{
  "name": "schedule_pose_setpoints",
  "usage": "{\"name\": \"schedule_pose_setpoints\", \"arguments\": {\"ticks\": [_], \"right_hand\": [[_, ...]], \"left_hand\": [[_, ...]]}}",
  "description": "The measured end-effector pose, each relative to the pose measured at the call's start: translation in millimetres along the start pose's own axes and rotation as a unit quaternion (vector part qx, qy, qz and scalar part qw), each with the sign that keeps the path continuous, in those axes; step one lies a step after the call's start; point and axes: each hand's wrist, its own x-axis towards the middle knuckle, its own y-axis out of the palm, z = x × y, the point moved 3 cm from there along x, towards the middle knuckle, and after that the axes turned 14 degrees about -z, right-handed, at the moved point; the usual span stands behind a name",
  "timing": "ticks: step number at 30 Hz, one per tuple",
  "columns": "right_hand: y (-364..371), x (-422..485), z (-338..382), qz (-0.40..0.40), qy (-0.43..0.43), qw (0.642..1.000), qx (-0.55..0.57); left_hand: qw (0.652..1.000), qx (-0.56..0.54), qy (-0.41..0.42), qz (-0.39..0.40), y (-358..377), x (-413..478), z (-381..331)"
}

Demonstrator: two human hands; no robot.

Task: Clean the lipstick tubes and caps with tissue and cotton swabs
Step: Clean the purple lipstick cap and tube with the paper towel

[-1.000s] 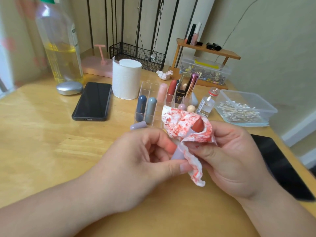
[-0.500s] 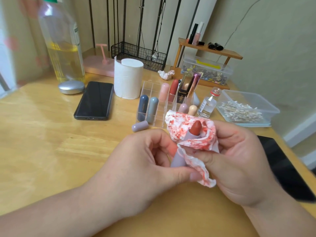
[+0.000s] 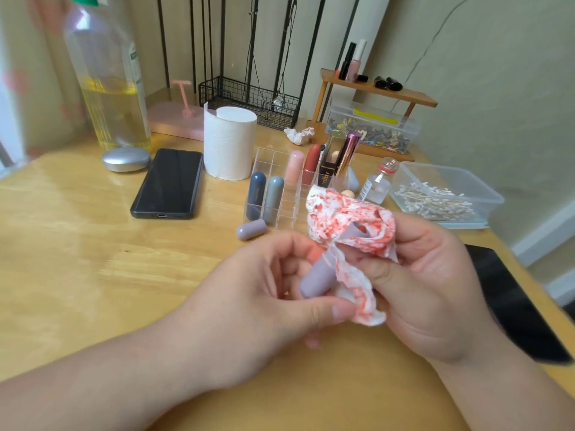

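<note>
A lilac lipstick tube [image 3: 315, 279] is gripped at its base by my left hand [image 3: 258, 303], thumb and fingers curled round it. My right hand [image 3: 435, 290] holds a white tissue [image 3: 345, 219] stained red and wraps it round the tube's upper end. Only a little of the red lipstick shows inside the tube's rim. The tube's lilac cap [image 3: 251, 229] lies on the table in front of a clear organiser [image 3: 270, 157] that holds several lipsticks. A clear box of cotton swabs [image 3: 435, 200] stands at the right.
A tissue roll [image 3: 229, 141], a black phone [image 3: 169, 183], a silver oval case [image 3: 126, 159] and a large bottle of yellow liquid [image 3: 109, 88] stand at the back left. A small glass vial [image 3: 378, 185] is by the swab box. A dark device [image 3: 510, 300] lies at the right edge.
The red lipstick has sunk into the tube, from standing well out to barely showing. My hands have shifted slightly and the tissue now covers more of the tube's top.
</note>
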Motion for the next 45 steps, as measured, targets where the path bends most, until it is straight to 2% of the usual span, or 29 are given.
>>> {"name": "schedule_pose_setpoints", "arguments": {"ticks": [2, 4, 6, 9, 12, 14, 17, 20, 23, 27, 32, 35, 38, 45], "right_hand": [[0.4, 0.5, 0.0, -0.005, -0.012, 1.0, 0.002], [1.3, 0.7, 3.7, 0.001, -0.018, 1.0, 0.022], [1.0, 0.4, 7.5, 0.016, -0.023, 0.999, 0.041], [-6.5, 0.6, 4.8, -0.022, -0.018, 0.999, 0.017], [-10.7, 1.4, 0.3, -0.018, -0.005, 1.0, 0.005], [-12.8, 3.5, -0.8, -0.012, -0.005, 1.0, 0.0], [-13.9, 4.6, 0.6, -0.004, -0.024, 1.0, -0.01], [-11.8, 3.1, 3.4, 0.005, -0.047, 0.999, -0.025], [-11.4, 0.6, 6.7, 0.009, -0.07, 0.997, -0.044], [-12.7, 1.6, 5.0, 0.004, -0.053, 0.997, -0.058], [-14.5, 4.3, 2.4, 0.004, -0.027, 0.999, -0.039], [-13.1, 3.2, 3.0, 0.006, -0.024, 0.999, -0.033], [-11.6, 2.7, 3.4, 0.011, -0.023, 0.999, -0.028], [-9.7, 4.4, -1.7, 0.034, 0.007, 0.999, -0.015]], "left_hand": [[0.999, -0.001, 0.009, -0.052, -3.9, 3.1, 2.1], [0.998, -0.012, 0.011, -0.055, -9.7, 6.1, -1.3], [0.999, -0.034, 0.009, -0.008, -11.7, 7.0, -7.4], [0.995, -0.063, -0.03, 0.067, -9.2, 4.8, -9.1], [0.994, -0.05, -0.051, 0.077, -9.4, 4.7, -4.3], [0.997, -0.042, -0.033, 0.061, -8.7, 5.9, -2.7], [0.996, -0.087, 0.009, 0.006, -12.0, 8.9, -4.6], [0.999, -0.038, 0.028, -0.023, -16.8, 11.3, -4.1], [0.999, 0.014, -0.001, -0.043, -13.6, 10.0, -4.8], [0.997, 0.047, -0.046, -0.042, -15.8, 8.1, -3.3], [0.999, -0.009, 0.014, -0.038, -14.0, 9.3, -8.5], [0.998, 0.021, 0.034, -0.046, -14.9, 9.4, -8.2], [0.997, 0.064, -0.007, -0.037, -13.9, 7.7, -5.8], [0.995, 0.066, -0.074, -0.009, -9.1, 2.9, -9.0]]}}
